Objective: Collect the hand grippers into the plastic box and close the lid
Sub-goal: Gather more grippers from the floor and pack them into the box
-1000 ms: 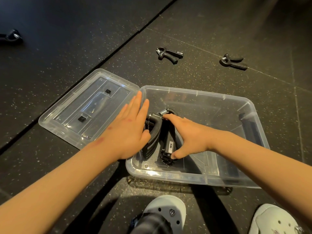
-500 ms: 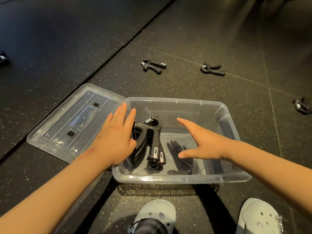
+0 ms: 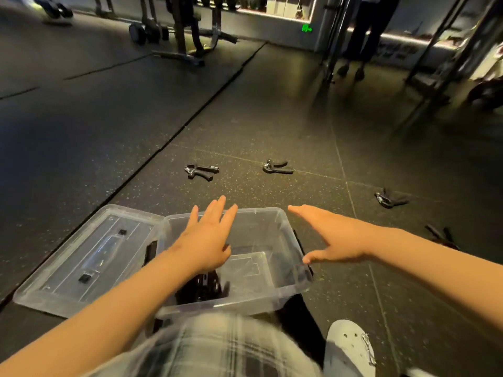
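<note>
The clear plastic box (image 3: pixel 283 284) sits open on the dark floor in front of me. Black hand grippers (image 3: pixel 205 288) lie inside at its near left, partly hidden by my left forearm. My left hand (image 3: pixel 206 238) hovers over the box with straight fingers, holding nothing. My right hand (image 3: pixel 332 235) is stretched flat above the box's right rim, empty. The clear lid (image 3: pixel 89 257) lies flat on the floor to the left of the box. Loose grippers lie beyond: one (image 3: pixel 201 171), another (image 3: pixel 277 167), a third (image 3: pixel 389 199) at right, and a dim one (image 3: pixel 441 236) past my right forearm.
A white clog (image 3: pixel 349 349) and my plaid-clad knee (image 3: pixel 217 346) are at the bottom. Gym benches and weights (image 3: pixel 187 31) stand far back left. A person's legs (image 3: pixel 364 36) and metal rack posts (image 3: pixel 441 50) are at the back right.
Both hands have lifted out of the box and reach forward with open fingers. The grippers stay inside. The view has tilted up, showing the room and more loose grippers.
</note>
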